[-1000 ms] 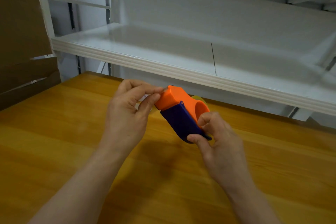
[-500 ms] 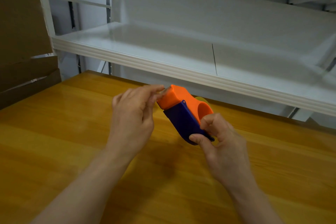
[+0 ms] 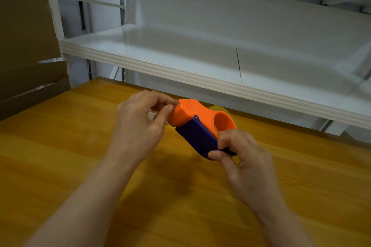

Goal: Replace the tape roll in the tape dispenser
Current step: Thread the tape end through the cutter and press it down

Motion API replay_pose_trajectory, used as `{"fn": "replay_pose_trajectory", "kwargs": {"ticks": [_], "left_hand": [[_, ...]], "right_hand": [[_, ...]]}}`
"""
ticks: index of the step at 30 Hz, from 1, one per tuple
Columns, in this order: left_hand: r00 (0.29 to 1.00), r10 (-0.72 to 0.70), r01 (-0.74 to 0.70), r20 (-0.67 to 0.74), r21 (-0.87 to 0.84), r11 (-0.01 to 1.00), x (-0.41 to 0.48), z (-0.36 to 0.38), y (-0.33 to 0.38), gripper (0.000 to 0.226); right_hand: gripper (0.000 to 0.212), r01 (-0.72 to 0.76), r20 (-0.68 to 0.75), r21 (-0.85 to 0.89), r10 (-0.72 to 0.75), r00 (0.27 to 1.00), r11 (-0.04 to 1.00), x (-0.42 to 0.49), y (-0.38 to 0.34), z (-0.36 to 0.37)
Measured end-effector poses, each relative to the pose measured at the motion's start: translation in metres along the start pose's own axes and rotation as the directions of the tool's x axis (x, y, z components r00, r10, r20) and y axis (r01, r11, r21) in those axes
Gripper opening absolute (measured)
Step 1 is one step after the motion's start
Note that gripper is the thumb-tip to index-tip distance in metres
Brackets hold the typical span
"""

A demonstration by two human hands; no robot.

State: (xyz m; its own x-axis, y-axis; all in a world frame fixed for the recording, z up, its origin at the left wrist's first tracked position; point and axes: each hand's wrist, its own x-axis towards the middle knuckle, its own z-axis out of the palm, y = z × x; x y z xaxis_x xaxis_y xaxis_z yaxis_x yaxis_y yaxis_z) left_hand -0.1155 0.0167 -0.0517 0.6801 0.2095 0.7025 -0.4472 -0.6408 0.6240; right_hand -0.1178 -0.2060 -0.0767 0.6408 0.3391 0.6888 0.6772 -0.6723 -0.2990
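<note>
right hand [image 3: 247, 158] was clamped on the tape dispenser [image 3: 196, 124], thumb underneath and curled fingers on top, pinching the dark blue rear end. the dispenser was held up off the table, tilted, its orange nose pointing up and away to the left of that grip. and there was the left hand [image 3: 140, 124] at that nose, forefinger and thumb closed together on the very tip, the other fingers curled in behind. whether a loose end of tape sat between those fingertips could not be told, too small and partly hidden.

just above the right hand's fingers the orange body opened into a round loop, and behind that loop peeked a thin yellowish edge, the tape roll [image 3: 222, 108], sitting in the dispenser on its far side. most of the roll was hidden by the orange body.

below both hands lay the wooden table [image 3: 60, 146], with the hands' shadow on it directly under the grip. beyond the hands, past the table's far edge, ran a white metal shelf [image 3: 180, 74]. far out to the left of the left hand stood brown cardboard [image 3: 24, 26].
</note>
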Motion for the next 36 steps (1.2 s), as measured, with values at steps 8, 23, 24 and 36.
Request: {"fn": "replay_pose_trajectory", "kwargs": {"ticks": [8,23,24,36], "left_hand": [[0.993,0.108,-0.104,-0.042,0.086,0.991,-0.001,0.006,-0.003,0.009],[0.937,-0.347,0.349,0.033,-0.110,0.931,-0.015,0.031,0.001,0.027],[0.910,-0.408,0.415,0.077,-0.133,0.900,-0.015,0.033,0.001,0.030],[0.614,-0.418,0.293,0.669,0.299,0.908,-0.028,0.045,0.005,0.026]], "right_hand": [[0.045,0.001,-0.049,0.060,0.002,0.999,0.998,0.000,-0.001,0.002],[0.046,-0.086,0.012,-0.180,0.089,0.996,0.980,-0.001,0.005,0.011],[0.048,-0.073,0.029,-0.220,0.081,0.996,0.973,-0.001,0.004,0.012],[0.040,-0.107,0.204,-0.376,0.195,0.959,0.920,0.001,-0.003,0.024]]}}
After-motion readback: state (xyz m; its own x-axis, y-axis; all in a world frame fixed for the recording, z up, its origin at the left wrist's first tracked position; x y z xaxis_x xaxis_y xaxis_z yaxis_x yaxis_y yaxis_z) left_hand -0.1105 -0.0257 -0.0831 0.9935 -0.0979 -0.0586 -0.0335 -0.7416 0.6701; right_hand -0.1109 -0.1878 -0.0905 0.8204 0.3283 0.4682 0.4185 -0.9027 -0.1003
